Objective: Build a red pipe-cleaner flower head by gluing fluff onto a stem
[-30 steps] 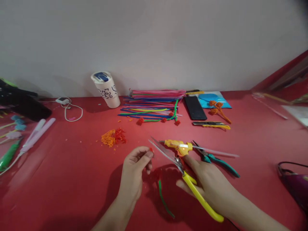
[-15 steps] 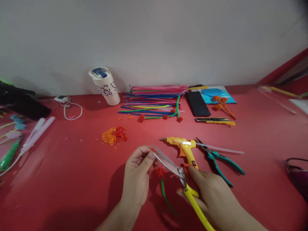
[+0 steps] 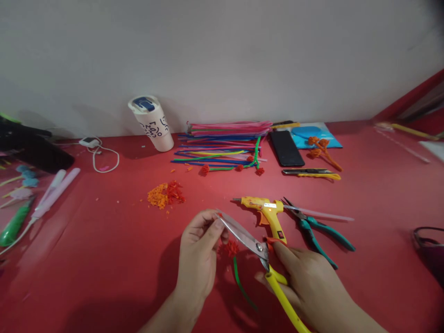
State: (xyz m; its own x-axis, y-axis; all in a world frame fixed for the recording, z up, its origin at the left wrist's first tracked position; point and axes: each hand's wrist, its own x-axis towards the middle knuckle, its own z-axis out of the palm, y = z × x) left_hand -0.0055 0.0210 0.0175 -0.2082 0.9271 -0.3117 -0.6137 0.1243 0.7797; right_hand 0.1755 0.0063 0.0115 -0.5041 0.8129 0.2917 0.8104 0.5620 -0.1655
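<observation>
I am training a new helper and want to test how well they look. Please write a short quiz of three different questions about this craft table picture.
1. True or false: the right hand holds the scissors by their yellow handles.
2. What lies directly right of the glue gun on the table? A) cup B) pliers C) phone
3. Fill in: the left hand pinches a small red piece at the tip of the scissor ____.

Key
1. True.
2. B, the pliers. The cup and the phone are farther back, near the wall.
3. Blades.
</observation>
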